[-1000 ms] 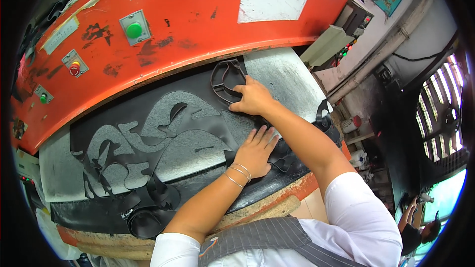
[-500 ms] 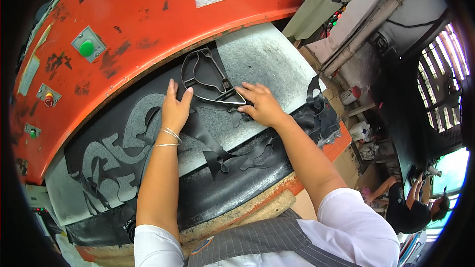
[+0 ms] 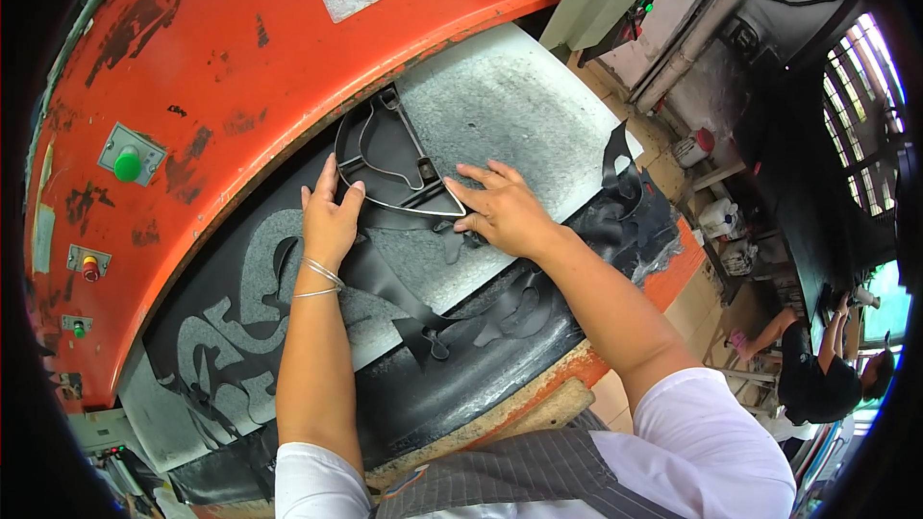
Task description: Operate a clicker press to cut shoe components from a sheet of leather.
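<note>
A steel cutting die [image 3: 392, 204], an open curved frame with an inner curved strip and cross bars, rests on a black leather-like sheet [image 3: 231, 255]. Its straight side runs close along the sheet's edge. My left hand [image 3: 330, 223], with bangles at the wrist, holds the die's left rim between thumb and fingertips. On the opposite side, my right hand [image 3: 510, 214] grips the pointed corner, fingers above and thumb below. The sheet has curved cut-outs at the left, where a grey board [image 3: 500, 106] shows through. Fingertip contact is partly hidden.
An orange press [image 3: 240, 67] with a green button [image 3: 128, 164] and a red knob [image 3: 90, 268] curves over the board's far side. Black scraps [image 3: 639, 216] lie at the right. Another person [image 3: 817, 375] is at the far right. A control box [image 3: 611, 0] stands behind.
The die has turned slightly and shifted on the sheet, its straight side now closer to the sheet's edge. Both hands have moved with it. The whole view has also shifted a little.
</note>
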A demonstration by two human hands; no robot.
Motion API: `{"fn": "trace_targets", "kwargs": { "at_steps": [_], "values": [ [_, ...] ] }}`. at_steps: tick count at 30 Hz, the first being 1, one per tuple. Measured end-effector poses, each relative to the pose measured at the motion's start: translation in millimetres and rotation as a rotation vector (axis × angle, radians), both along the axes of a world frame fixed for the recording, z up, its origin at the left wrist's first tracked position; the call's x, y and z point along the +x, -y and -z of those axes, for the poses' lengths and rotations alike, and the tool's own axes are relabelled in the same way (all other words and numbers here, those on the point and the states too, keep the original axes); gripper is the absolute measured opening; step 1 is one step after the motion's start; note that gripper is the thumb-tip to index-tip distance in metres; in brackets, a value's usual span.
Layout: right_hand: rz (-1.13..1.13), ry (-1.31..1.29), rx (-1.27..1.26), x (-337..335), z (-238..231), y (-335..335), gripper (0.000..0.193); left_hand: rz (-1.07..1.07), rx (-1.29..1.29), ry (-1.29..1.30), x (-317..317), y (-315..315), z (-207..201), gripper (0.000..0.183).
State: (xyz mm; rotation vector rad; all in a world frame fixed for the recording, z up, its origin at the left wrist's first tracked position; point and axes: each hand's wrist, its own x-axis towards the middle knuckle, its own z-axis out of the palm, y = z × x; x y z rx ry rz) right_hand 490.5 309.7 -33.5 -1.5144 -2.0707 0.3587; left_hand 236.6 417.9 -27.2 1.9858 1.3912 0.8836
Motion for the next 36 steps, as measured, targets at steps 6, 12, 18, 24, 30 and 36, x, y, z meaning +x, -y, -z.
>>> {"fn": "trace_targets", "kwargs": {
  "at_steps": [6,12,18,24,30,36],
  "values": [
    [0.040,0.022,0.022,0,-8,8,0.060,-0.008,0.004,-0.082,3,5,-7,0.065],
    [0.060,0.050,-0.028,-20,-13,7,0.059,-0.045,0.034,-0.153,-20,19,-17,0.070],
    [0.280,-0.020,0.387,-26,-48,77,0.066,-0.295,0.127,0.482,-156,124,-38,0.028],
    [-0.039,-0.287,0.417,-196,-124,34,0.055,-0.964,0.476,0.444,-381,135,-93,0.054],
    [-0.008,-0.648,0.603,-301,-178,-19,0.033,-1.300,0.746,0.157,-463,131,-140,0.071],
    [0.009,-0.568,0.717,-309,-177,5,0.024,-0.897,0.508,0.171,-467,186,-152,0.066]
  ]
}}
